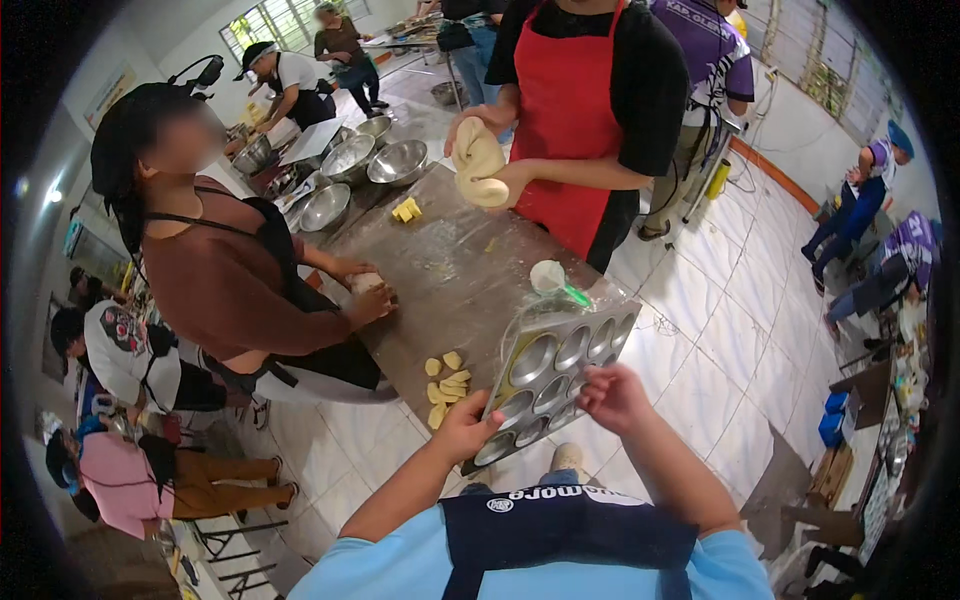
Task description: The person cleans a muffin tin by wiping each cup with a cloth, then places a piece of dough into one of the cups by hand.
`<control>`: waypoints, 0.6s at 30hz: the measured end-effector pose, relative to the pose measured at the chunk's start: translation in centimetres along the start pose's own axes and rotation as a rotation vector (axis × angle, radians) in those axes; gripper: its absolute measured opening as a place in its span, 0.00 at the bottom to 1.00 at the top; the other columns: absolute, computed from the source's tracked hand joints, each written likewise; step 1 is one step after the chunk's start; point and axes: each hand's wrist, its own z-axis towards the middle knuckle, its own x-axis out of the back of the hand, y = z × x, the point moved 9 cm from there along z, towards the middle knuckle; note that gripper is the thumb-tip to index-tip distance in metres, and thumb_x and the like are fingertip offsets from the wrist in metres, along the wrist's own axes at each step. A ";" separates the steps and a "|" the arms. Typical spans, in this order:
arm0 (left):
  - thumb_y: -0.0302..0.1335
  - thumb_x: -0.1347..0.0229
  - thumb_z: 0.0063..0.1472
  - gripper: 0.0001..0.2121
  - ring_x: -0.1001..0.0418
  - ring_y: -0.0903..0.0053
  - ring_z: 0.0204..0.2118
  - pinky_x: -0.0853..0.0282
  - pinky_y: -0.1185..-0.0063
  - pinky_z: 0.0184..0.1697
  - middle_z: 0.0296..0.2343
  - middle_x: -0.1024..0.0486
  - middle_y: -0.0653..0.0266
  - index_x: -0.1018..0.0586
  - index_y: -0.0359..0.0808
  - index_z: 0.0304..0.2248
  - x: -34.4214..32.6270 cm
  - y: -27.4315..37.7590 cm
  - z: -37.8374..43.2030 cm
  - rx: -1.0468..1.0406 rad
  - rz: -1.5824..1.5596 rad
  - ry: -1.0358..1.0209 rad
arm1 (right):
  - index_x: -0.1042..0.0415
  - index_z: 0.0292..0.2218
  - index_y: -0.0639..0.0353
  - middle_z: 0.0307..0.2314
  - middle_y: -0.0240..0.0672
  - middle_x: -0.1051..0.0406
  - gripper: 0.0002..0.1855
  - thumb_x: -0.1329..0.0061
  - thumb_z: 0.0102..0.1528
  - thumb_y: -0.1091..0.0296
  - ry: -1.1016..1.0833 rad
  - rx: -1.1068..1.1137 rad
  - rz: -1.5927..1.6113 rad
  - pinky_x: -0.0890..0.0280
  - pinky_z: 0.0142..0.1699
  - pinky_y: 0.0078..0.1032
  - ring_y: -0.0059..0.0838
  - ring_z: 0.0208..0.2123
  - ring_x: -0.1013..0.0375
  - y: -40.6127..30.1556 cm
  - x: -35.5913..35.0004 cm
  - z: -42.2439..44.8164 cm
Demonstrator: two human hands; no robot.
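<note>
A metal muffin tin (574, 344) is held tilted before me, its cups facing my body. My left hand (466, 433) grips the tin's lower left edge, thumb on the front face. My right hand (616, 397) is at the cups on the right side with its fingers curled. Whether anything is between those fingers is hidden. Behind the tin's top edge, a white scoop with a green handle (576, 293) lies on the table (442, 277). Several pieces of pale yellow dough (452, 387) rest at the table's near corner, left of the tin.
Opposite, a person in a red apron (570, 127) holds a folded dough piece (480, 163). A person in brown (240, 277) presses a dough ball (367, 282) at the left side. Yellow butter-like blocks (407, 211) and steel bowls (397, 163) sit farther back.
</note>
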 end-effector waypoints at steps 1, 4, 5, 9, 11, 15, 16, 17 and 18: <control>0.44 0.48 0.53 0.24 0.37 0.84 0.33 0.41 0.83 0.37 0.30 0.31 0.68 0.32 0.32 0.41 -0.5 0.4 0.2 -0.004 0.001 0.008 | 0.47 0.14 0.52 0.11 0.26 0.49 0.09 0.62 0.42 0.69 -0.113 0.028 0.160 0.47 0.30 0.23 0.22 0.14 0.49 -1.5 -0.4 -0.2; 0.44 0.48 0.53 0.23 0.37 0.83 0.33 0.41 0.83 0.37 0.31 0.32 0.68 0.32 0.31 0.40 -2.0 1.2 0.2 0.007 -0.053 -0.017 | 0.48 0.17 0.53 0.12 0.26 0.49 0.08 0.61 0.42 0.70 -0.110 0.053 0.226 0.47 0.29 0.23 0.21 0.14 0.50 -2.9 -0.7 -1.8; 0.43 0.49 0.53 0.23 0.37 0.83 0.34 0.41 0.83 0.37 0.31 0.31 0.68 0.31 0.31 0.40 -2.2 1.3 0.4 -0.003 -0.048 -0.022 | 0.44 0.23 0.57 0.12 0.27 0.48 0.05 0.61 0.42 0.70 -0.114 0.056 0.027 0.46 0.28 0.24 0.22 0.14 0.49 -2.4 -1.3 -2.2; 0.43 0.49 0.54 0.22 0.37 0.84 0.33 0.41 0.84 0.37 0.31 0.31 0.68 0.31 0.31 0.39 -1.6 3.2 1.0 -0.148 -0.072 0.141 | 0.58 0.55 0.60 0.18 0.37 0.34 0.37 0.58 0.44 0.70 0.011 0.342 -1.788 0.41 0.27 0.29 0.31 0.20 0.33 -2.5 -2.2 -4.3; 0.44 0.49 0.53 0.22 0.37 0.84 0.32 0.42 0.84 0.36 0.30 0.31 0.69 0.30 0.32 0.38 -0.6 3.3 1.1 -0.153 -0.026 0.214 | 0.57 0.55 0.56 0.20 0.40 0.32 0.37 0.58 0.44 0.69 0.075 0.213 -2.310 0.39 0.29 0.30 0.35 0.23 0.31 -4.2 -0.5 -3.9; 0.45 0.50 0.53 0.22 0.38 0.84 0.33 0.42 0.84 0.36 0.29 0.32 0.69 0.30 0.32 0.38 0.0 0.9 0.8 0.025 0.028 0.153 | 0.38 0.47 0.46 0.22 0.47 0.31 0.26 0.58 0.44 0.70 0.059 0.161 -2.646 0.38 0.30 0.33 0.41 0.27 0.29 -8.4 -3.4 -4.4; 0.45 0.50 0.54 0.23 0.38 0.85 0.32 0.42 0.84 0.35 0.29 0.32 0.69 0.30 0.32 0.38 -0.7 0.0 0.9 0.133 0.084 0.099 | 0.31 0.39 0.52 0.20 0.43 0.31 0.17 0.58 0.44 0.71 -0.163 0.338 -2.396 0.39 0.27 0.28 0.36 0.24 0.30 -8.2 -4.1 -4.2; 0.45 0.50 0.54 0.23 0.38 0.85 0.32 0.42 0.84 0.35 0.29 0.32 0.69 0.30 0.32 0.38 -1.0 0.3 1.0 0.125 0.079 0.101 | 0.31 0.39 0.52 0.20 0.43 0.31 0.17 0.58 0.44 0.71 -0.162 0.340 -2.405 0.39 0.27 0.28 0.36 0.24 0.30 -8.6 -3.3 -3.9; 0.45 0.48 0.52 0.24 0.37 0.83 0.36 0.42 0.84 0.38 0.33 0.32 0.68 0.31 0.32 0.40 -2.9 1.8 1.2 0.125 0.012 0.002 | 0.31 0.38 0.56 0.19 0.40 0.32 0.16 0.57 0.45 0.71 -0.120 -0.119 -1.823 0.40 0.26 0.26 0.33 0.22 0.32 -7.5 -1.0 -3.5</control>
